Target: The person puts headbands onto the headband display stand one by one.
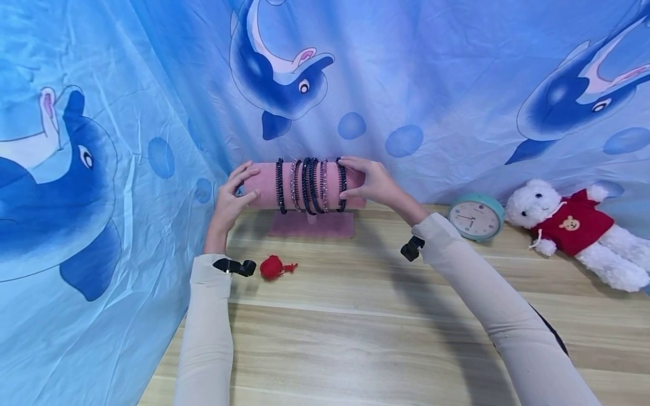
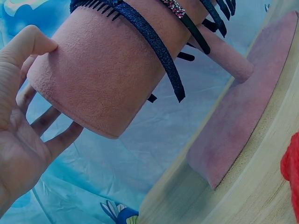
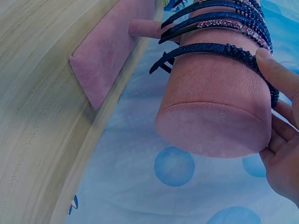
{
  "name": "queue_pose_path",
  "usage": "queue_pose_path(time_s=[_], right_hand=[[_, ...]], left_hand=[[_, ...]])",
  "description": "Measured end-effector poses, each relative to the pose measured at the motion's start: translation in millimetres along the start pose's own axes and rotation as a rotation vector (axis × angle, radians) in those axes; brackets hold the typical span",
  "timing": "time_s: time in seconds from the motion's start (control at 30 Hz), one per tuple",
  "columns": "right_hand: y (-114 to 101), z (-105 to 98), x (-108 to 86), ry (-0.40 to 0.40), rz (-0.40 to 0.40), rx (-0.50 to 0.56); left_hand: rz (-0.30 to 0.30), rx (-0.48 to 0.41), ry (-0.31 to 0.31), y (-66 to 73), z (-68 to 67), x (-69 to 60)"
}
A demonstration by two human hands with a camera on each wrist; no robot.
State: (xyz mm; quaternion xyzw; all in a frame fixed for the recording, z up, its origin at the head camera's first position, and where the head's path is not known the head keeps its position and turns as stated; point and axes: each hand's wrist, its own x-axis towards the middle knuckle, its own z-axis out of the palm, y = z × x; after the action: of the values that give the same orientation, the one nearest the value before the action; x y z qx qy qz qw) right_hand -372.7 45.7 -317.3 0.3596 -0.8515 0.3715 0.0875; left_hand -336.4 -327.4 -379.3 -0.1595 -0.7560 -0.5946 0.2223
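Note:
A pink cylindrical headband stand (image 1: 264, 183) lies crosswise on its post, with several dark blue and pink-beaded toothed headbands (image 1: 310, 186) fitted over it. My left hand (image 1: 232, 194) grips the stand's left end, thumb on the near side and fingers round the rim; the left wrist view shows that thumb pressing the pink fabric. At the other end my right hand (image 1: 373, 181) pinches the rightmost headband, a dark blue one (image 3: 210, 48), between thumb and fingers. It sits round the roll, a small gap from its pink-beaded neighbour (image 1: 323, 186).
The stand's flat pink base (image 1: 335, 225) rests on the wooden table (image 1: 345, 338). A red yarn ball (image 1: 271, 268) lies near my left wrist. To the right are a green clock (image 1: 477, 217) and a white teddy bear (image 1: 574, 225). Blue dolphin-print curtain (image 1: 406, 73) hangs behind.

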Motion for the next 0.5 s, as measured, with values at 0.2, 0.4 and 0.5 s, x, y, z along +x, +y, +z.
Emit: queue_pose_path(time_s=[0.2,0.4,0.5], right_hand=[[-2.6,2.3,3.7,-0.021,0.012,-0.008],[-7.2,5.8,7.5,-0.033,0.019,-0.02],[-9.4,7.8,9.1,-0.035,0.022,-0.027]], left_hand=[[-0.001,-0.008,0.003,-1.0,-0.6,0.3],[-0.012,-0.003,-0.004,-0.9,-0.3,0.6],[-0.023,-0.008,-0.001,-1.1,-0.5,1.3]])
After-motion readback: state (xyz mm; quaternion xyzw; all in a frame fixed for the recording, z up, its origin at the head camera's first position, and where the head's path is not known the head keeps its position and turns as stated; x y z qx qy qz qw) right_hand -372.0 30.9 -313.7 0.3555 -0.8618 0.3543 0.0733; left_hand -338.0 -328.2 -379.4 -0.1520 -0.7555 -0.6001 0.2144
